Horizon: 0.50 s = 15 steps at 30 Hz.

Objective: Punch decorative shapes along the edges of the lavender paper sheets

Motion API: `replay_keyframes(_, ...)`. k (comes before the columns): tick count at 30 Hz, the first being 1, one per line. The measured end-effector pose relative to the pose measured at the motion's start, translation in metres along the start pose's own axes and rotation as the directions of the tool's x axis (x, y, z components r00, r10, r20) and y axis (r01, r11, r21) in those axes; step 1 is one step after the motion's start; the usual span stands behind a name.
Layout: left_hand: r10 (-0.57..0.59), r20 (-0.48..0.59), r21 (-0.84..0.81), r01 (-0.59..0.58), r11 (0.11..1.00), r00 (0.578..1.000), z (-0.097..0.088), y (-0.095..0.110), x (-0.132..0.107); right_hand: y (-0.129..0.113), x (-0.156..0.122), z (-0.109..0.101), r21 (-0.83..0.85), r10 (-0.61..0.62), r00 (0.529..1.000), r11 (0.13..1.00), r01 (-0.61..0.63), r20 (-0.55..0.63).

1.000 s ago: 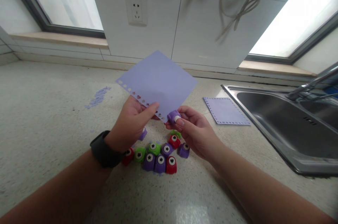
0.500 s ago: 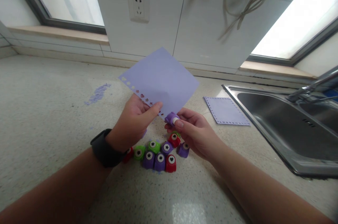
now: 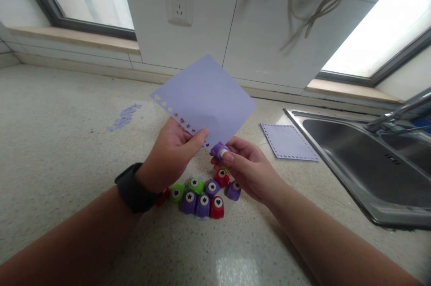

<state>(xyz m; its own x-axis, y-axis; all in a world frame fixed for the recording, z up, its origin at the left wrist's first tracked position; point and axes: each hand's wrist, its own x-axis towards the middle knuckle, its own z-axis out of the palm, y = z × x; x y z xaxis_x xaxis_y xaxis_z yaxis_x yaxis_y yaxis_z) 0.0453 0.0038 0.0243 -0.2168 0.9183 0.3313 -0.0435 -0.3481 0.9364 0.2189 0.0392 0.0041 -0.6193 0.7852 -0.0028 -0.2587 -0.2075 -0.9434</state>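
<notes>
My left hand pinches a lilac paper sheet by its lower edge, thumb on top, and holds it up over the counter. A row of small punched shapes runs along that edge. My right hand grips a small purple paper punch clamped on the sheet's lower corner, thumb pressing its white button. Below both hands a cluster of several red, green and purple punches sits on the speckled counter. A black watch is on my left wrist.
A second lilac sheet with punched edges lies flat beside a steel sink at the right, with a tap above it. Lilac paper scraps lie at the left. A tiled wall with a socket and hanging cord stands behind.
The sheet and both hands have risen slightly and the view has tilted; the punch stays clamped on the sheet's corner under my right thumb.
</notes>
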Motion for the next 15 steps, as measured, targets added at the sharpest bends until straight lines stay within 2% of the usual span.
replay_keyframes(9, 0.009, -0.027, -0.015, -0.009, 1.000, 1.000, -0.0001, -0.0015, -0.0004, -0.0008, -0.0004, -0.0004, 0.010, 0.013, 1.000, 1.000, -0.013, -0.003)
replay_keyframes(15, 0.027, 0.017, 0.042, -0.027, 0.999, 0.999, -0.0016, -0.0047, -0.0001, -0.0007, -0.0001, 0.0004, 0.023, 0.010, 1.000, 1.000, -0.010, 0.007)
